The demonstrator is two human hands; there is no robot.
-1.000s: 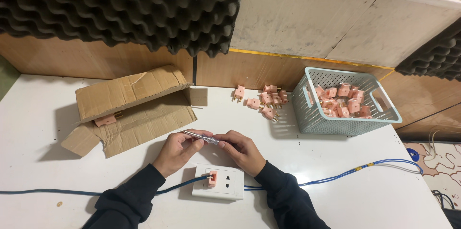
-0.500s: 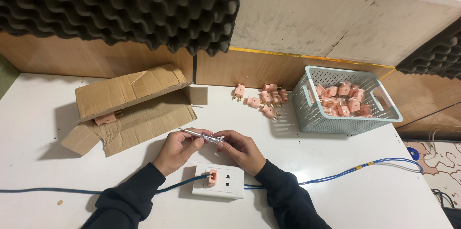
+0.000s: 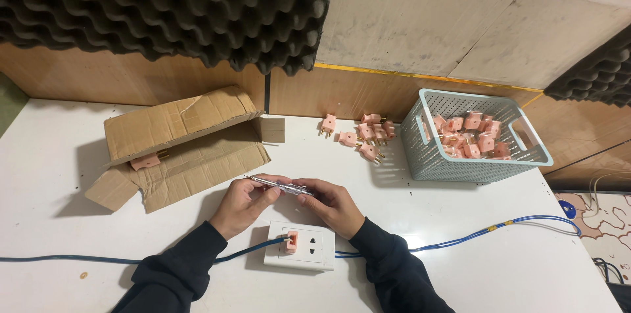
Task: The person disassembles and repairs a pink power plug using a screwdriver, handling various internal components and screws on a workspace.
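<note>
Both hands on the tester pen [image 3: 284, 187], centre of frame, just above the socket [image 3: 301, 246]. Left hand [image 3: 243, 204] pinches the metal-tip end between thumb and fingers; right hand [image 3: 332, 202] is closed around the clear handle end. Pen's long axis runs nearly level across the frame, slightly tilted: tip points left and a touch up, toward the cardboard box [image 3: 181, 145]; handle sits lower right. It's held off the table [image 3: 460, 267], not touching the socket. Risks as I read them: socket has a blue cable [image 3: 453, 242] in and a pink plug [image 3: 291, 241] seated, so I'd assume it may be live; fingers on the bare tip are the wrong place to grip if that end goes near a slot. Thin shaft, light pinch, so a slip could drop the pen onto the socket or roll it off the table. Sleeves are just beside the cable; a forearm drag could shift the socket. Loose plugs [image 3: 365, 134] and the basket [image 3: 470, 135] at upper right are well apart from the hands.
</note>
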